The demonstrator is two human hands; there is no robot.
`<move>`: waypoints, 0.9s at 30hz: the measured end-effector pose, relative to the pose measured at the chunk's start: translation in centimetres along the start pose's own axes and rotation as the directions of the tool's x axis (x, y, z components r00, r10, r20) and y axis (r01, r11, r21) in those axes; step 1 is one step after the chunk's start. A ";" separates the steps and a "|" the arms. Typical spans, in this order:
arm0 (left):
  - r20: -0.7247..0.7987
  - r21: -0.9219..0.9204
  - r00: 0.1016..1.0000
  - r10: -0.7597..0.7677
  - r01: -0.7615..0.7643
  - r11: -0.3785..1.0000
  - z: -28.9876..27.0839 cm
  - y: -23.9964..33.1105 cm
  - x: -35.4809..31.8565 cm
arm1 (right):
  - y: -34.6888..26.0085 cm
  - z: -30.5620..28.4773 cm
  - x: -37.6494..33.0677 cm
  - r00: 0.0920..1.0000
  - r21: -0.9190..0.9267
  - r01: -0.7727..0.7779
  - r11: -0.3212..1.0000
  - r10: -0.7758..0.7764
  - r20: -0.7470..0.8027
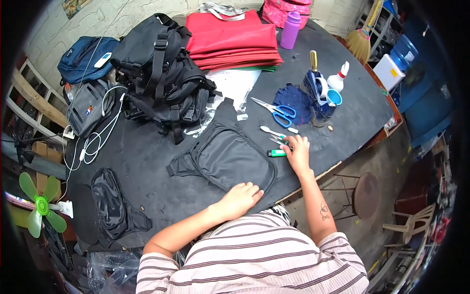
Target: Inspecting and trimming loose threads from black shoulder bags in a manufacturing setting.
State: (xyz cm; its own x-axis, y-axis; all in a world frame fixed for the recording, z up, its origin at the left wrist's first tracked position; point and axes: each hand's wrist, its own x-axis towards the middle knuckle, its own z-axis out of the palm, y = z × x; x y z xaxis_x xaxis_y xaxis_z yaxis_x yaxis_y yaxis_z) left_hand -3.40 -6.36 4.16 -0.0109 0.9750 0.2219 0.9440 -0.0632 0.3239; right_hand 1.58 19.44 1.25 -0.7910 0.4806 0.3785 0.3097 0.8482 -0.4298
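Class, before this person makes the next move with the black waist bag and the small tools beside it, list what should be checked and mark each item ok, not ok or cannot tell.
1. Black waist bag lies flat on the table: ok.
2. Left hand rests on the bag's near edge, steadying it: ok.
3. Right hand is at the green lighter: ok.
4. Right hand grips the lighter firmly: cannot tell.
5. Scissors lie apart from both hands: ok.
6. Bag's zip is closed: cannot tell.
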 end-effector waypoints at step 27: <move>-0.446 -0.894 0.479 -0.756 -0.202 0.399 -6.5 -2.9 7.4 | -13.8 -6.1 0.6 0.955 0.384 0.146 0.912 -0.029 -0.295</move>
State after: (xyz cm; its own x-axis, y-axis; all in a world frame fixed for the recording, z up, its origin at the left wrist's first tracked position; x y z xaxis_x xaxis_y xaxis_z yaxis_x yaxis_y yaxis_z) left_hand -8.35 -0.37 10.87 -0.8662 0.4196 0.2714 0.0843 -0.4127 0.9070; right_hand 0.03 9.34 12.40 -0.6090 0.5003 0.6154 -0.0354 0.7580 -0.6513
